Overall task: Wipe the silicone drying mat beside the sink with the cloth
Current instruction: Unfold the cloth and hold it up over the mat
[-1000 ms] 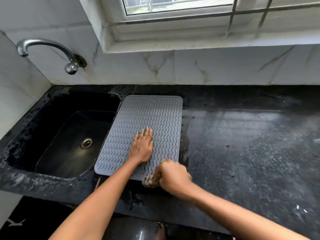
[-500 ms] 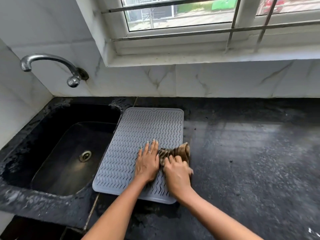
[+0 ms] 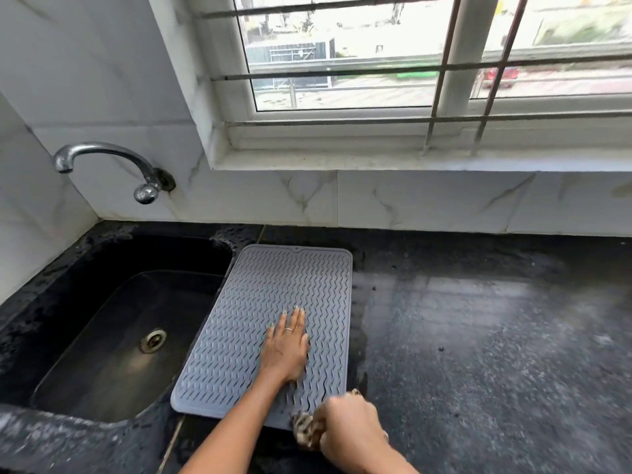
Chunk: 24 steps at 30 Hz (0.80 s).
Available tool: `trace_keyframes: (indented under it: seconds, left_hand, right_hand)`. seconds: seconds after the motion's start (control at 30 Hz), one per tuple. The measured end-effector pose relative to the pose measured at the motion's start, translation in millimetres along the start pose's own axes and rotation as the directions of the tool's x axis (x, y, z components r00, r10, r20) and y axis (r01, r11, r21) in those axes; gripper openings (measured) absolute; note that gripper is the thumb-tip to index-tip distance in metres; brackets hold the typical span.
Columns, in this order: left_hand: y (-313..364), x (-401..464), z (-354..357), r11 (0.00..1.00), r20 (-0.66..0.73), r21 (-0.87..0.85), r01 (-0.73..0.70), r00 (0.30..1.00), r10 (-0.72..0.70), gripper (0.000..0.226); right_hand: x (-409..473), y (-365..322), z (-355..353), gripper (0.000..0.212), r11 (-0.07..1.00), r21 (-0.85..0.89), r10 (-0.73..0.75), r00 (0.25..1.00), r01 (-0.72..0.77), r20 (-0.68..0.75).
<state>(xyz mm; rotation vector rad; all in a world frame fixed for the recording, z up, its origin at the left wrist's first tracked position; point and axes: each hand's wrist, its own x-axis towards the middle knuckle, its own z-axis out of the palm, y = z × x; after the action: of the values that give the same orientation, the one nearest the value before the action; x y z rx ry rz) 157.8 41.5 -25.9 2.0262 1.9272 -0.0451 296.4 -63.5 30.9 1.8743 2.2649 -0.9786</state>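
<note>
A grey silicone drying mat point(image 3: 273, 313) lies flat on the black stone desk point(image 3: 478, 336), its long left edge just beside the sink point(image 3: 113, 336) and its near-left corner overhanging the basin rim. The left hand point(image 3: 286, 347) rests palm-down on the mat's middle, fingers straight and close together, a ring on one finger, pinning the mat in place. The right hand point(image 3: 349, 431) is closed in a fist around a bunched brown patterned cloth point(image 3: 304, 431) at the mat's near right corner — the cloth pokes out on the fist's left side, on the mat's near edge.

Nothing else sits on the mat. The sink is dark, with a metal drain point(image 3: 153, 340) in its floor; a curved chrome tap point(image 3: 113, 165) comes out of the white marbled wall tile point(image 3: 410, 200) above it. The desk right of the mat is speckled and looks wet — it reflects light. Above the tiles runs a white sill under a barred window point(image 3: 410, 63) showing a street outside.
</note>
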Motion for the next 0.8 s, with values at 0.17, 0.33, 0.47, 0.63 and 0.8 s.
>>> trace_keyframes:
  seconds: [0.17,0.33,0.47,0.63,0.8]
  left_hand:
    - [0.6,1.2,-25.1,0.925,0.108,-0.365,0.109,0.991,-0.074,0.052]
    - [5.6,-28.2,-58.0,0.645,0.016,-0.74,0.19,0.964,-0.266,0.042]
    - [30.8,-48.5,-101.4,0.229,0.254,-0.94,0.252,0.967,-0.021,0.058]
    - [36.1,-53.1,-134.5,-0.089,0.21,-0.972,0.216,0.975,0.075,0.042]
    - [15.5,-61.5,-148.2,-0.255,0.175,-0.948,0.19,0.981,0.079,0.047]
  right_hand:
    - [18.1,14.3,-36.7,0.02,0.786,0.609,0.189,0.979,-0.105,-0.075]
    - [32.2,4.8,-67.2,0.025,0.413,0.91,0.282,0.944,0.041,-0.17]
    - [32.3,-30.2,-79.7,0.034,0.671,0.703,0.171,0.873,0.237,-0.458]
    - [20.3,-73.0,-77.5,0.075,0.903,0.283,-0.208,0.905,0.324,-0.371]
    - [22.5,-67.9,-123.8,0.023,0.757,0.462,-0.16,0.816,0.463,-0.556]
